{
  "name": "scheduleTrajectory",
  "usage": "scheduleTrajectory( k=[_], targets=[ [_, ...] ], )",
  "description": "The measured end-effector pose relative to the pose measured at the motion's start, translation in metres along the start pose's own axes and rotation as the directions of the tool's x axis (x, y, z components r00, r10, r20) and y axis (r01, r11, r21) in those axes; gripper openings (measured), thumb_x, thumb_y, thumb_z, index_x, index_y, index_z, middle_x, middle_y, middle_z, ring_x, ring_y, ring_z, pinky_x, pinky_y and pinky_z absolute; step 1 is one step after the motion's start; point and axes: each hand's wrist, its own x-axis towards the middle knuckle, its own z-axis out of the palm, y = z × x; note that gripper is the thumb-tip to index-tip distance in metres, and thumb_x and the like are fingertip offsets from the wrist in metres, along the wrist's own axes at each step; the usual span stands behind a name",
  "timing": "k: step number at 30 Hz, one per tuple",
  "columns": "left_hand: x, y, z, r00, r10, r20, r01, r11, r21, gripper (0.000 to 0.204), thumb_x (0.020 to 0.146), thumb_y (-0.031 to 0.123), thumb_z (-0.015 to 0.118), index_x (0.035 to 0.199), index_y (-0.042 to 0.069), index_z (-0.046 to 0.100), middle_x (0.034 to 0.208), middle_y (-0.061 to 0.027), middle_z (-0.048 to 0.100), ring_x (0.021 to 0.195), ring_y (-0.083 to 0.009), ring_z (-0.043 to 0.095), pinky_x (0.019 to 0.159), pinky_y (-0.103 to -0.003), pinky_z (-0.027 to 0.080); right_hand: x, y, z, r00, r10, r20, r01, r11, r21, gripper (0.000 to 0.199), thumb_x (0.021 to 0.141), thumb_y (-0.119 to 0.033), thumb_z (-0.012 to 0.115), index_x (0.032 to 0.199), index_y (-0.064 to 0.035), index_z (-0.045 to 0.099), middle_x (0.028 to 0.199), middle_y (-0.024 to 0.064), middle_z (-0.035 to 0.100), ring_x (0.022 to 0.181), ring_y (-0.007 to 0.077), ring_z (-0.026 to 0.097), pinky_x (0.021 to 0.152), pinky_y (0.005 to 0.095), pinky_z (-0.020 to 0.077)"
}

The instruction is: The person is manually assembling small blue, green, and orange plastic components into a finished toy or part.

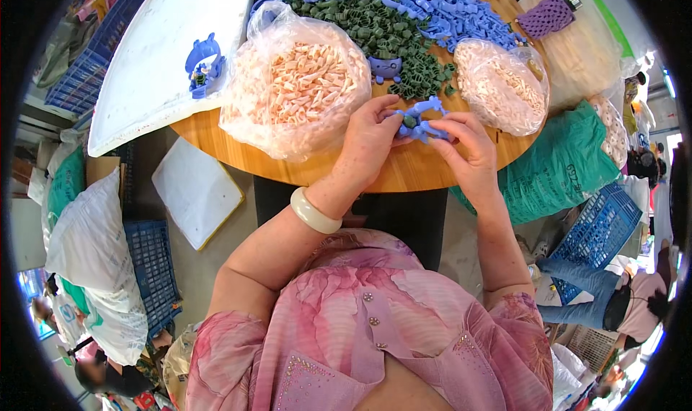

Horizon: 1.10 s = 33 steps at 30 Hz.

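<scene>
Over the near edge of the table, my left hand [366, 138] and my right hand [470, 151] hold a small blue plastic toy part [425, 128] between them. A dark green piece [409, 122] sits in the blue part, by my left fingertips. The left fingers are closed around one side, and the right thumb and fingers pinch the other. Just beyond my hands lies a heap of dark green plastic pieces [418, 72]. A rounded blue piece [386, 68] rests at its edge. Farther back, blue plastic parts [461, 18] are piled up.
Clear bags of pale peach parts, a large bag [299, 79] and a smaller bag [501, 86], stand either side of the heap. A white tray [155, 58] at left carries a blue assembled piece [205, 63]. A green sack [559, 166] and blue crates [151, 274] surround the wooden table [267, 167].
</scene>
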Motion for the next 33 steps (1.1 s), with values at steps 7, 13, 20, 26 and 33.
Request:
scheduleTrajectory(
  k=[7, 13, 20, 26, 33],
  targets=[
    [-0.001, 0.001, 0.002, 1.0, 0.007, -0.009, -0.007, 1.0, 0.005, 0.036, 0.088, 0.007, 0.05, 0.122, -0.005, 0.042, 0.091, -0.0068, 0.058, 0.081, -0.0131, 0.06, 0.074, -0.028, 0.054, 0.0, 0.002, -0.003, 0.998, -0.063, 0.031, 0.065, 0.996, -0.069, 0.024, 0.074, 0.002, 0.065, 0.097, -0.0057, 0.064, 0.09, 0.0072, 0.057, 0.081, 0.0193, 0.058, 0.066, 0.0271, 0.0474],
    [0.0, -0.002, 0.0, 1.0, 0.009, 0.005, -0.009, 1.0, 0.001, 0.035, 0.088, 0.006, 0.05, 0.121, -0.004, 0.043, 0.089, -0.0069, 0.059, 0.078, -0.0128, 0.06, 0.073, -0.028, 0.054, 0.002, 0.0, -0.004, 0.985, -0.159, 0.069, 0.167, 0.976, -0.142, 0.026, 0.071, 0.003, 0.066, 0.095, -0.0059, 0.064, 0.088, 0.0069, 0.057, 0.079, 0.0212, 0.058, 0.065, 0.0292, 0.0466],
    [-0.001, -0.001, 0.005, 0.999, 0.016, -0.032, -0.015, 0.999, 0.037, 0.035, 0.088, 0.005, 0.05, 0.121, -0.005, 0.044, 0.087, -0.007, 0.059, 0.077, -0.0126, 0.06, 0.07, -0.027, 0.055, -0.003, 0.003, -0.003, 0.987, -0.153, 0.057, 0.16, 0.975, -0.154, 0.026, 0.071, 0.003, 0.066, 0.095, -0.0052, 0.063, 0.088, 0.0073, 0.057, 0.078, 0.0207, 0.058, 0.063, 0.0281, 0.0473],
    [0.0, 0.0, 0.004, 1.0, 0.008, -0.02, -0.006, 0.993, 0.118, 0.038, 0.088, 0.006, 0.05, 0.123, -0.007, 0.042, 0.088, -0.0069, 0.058, 0.077, -0.0125, 0.06, 0.068, -0.026, 0.054, 0.001, -0.003, -0.008, 0.996, -0.042, 0.083, 0.048, 0.996, -0.071, 0.022, 0.075, 0.001, 0.065, 0.097, -0.0035, 0.063, 0.091, 0.0091, 0.058, 0.078, 0.0179, 0.059, 0.063, 0.0251, 0.0479],
    [0.001, -0.002, 0.005, 1.0, 0.019, -0.017, -0.016, 0.989, 0.145, 0.038, 0.087, 0.006, 0.05, 0.122, -0.007, 0.043, 0.088, -0.008, 0.057, 0.077, -0.0129, 0.06, 0.066, -0.025, 0.054, 0.006, -0.005, -0.012, 0.989, 0.043, 0.142, -0.033, 0.997, -0.073, 0.018, 0.078, -0.001, 0.062, 0.096, -0.0001, 0.063, 0.089, 0.009, 0.06, 0.076, 0.0173, 0.06, 0.062, 0.0252, 0.0474]
  ],
)
